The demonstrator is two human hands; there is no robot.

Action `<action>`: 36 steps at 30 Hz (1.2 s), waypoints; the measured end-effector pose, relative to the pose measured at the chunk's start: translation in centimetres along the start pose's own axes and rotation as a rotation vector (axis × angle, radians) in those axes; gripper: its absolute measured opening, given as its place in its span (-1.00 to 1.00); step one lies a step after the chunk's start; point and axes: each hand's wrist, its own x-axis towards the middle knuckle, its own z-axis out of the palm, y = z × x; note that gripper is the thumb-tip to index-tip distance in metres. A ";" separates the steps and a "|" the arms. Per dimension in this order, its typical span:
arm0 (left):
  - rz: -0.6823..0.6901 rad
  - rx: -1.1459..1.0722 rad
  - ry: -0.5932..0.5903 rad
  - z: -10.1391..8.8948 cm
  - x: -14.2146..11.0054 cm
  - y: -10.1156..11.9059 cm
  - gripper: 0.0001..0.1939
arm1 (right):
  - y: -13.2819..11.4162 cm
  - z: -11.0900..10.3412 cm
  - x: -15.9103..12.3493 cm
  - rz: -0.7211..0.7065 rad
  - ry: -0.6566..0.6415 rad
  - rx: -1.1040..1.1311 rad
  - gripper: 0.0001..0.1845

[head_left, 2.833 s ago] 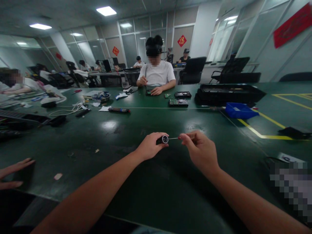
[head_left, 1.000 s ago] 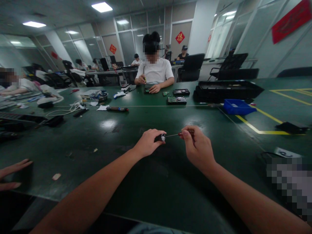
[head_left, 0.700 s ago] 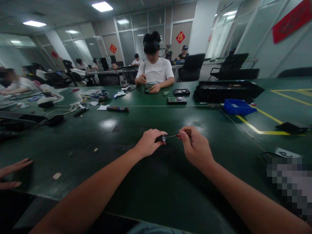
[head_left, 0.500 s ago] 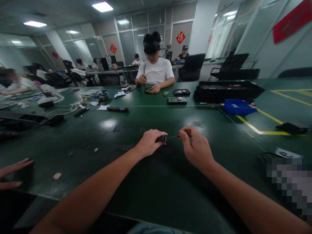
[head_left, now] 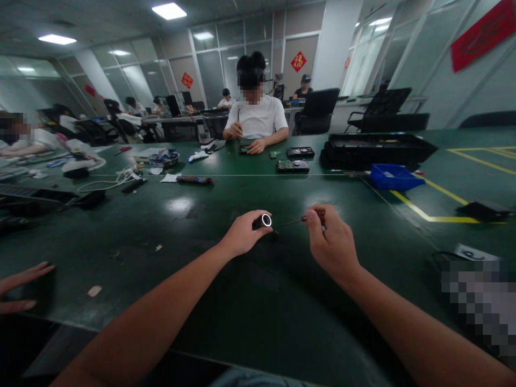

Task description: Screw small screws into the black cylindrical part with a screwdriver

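At the far left, well apart from the left hand, another person's hand (head_left: 24, 287) lies on the green table (head_left: 258, 301). Between it and the left forearm there is a small pale scrap (head_left: 94, 291). Beyond the forearm, to the left, lies a white cable (head_left: 105, 189), and then a dark pen-shaped tool (head_left: 195, 180), which has a red end and lies farther away than the left hand.

The left hand (head_left: 243, 235) is closed around a short black cylinder (head_left: 258, 222), held between the thumb and the fingers. The round end of the cylinder shows a bright ring and is turned toward the right hand and the camera. Beyond this hand, across the table, sits a person (head_left: 258, 118) in a white shirt.

Just beside the left thumb, to its right, is a small dark piece (head_left: 276, 234), too small to recognise. Farther beyond the gap between the hands lie two hard drives (head_left: 293, 166), one behind the other.

The right hand (head_left: 332, 239) grips a screwdriver (head_left: 305, 219) by its reddish handle. The thin shaft points left, toward the cylinder, but it does not touch it. Beyond the right hand and to its right are a long black casing (head_left: 374, 153) and, nearer, a blue tray (head_left: 395, 180).
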 end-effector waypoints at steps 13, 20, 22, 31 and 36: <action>-0.031 -0.193 0.085 -0.1 0.3 -0.7 -0.64 | -1.3 -1.0 2.6 0.004 -0.317 -0.278 -0.77; -0.070 -0.158 0.091 -0.4 0.3 -0.6 -0.63 | 0.2 2.3 4.5 0.005 -0.657 -0.445 -0.73; -0.069 -0.147 0.085 -0.4 0.3 -0.6 -0.63 | 0.7 3.5 4.6 -0.017 -0.687 -0.445 -0.69; -0.043 -0.146 0.082 -0.3 0.2 -0.7 -0.65 | 1.7 5.3 4.4 -0.002 -0.762 -0.458 -0.74; -0.045 -0.159 0.072 -0.4 0.1 -0.4 -0.65 | 1.1 4.7 4.1 -0.020 -0.785 -0.466 -0.71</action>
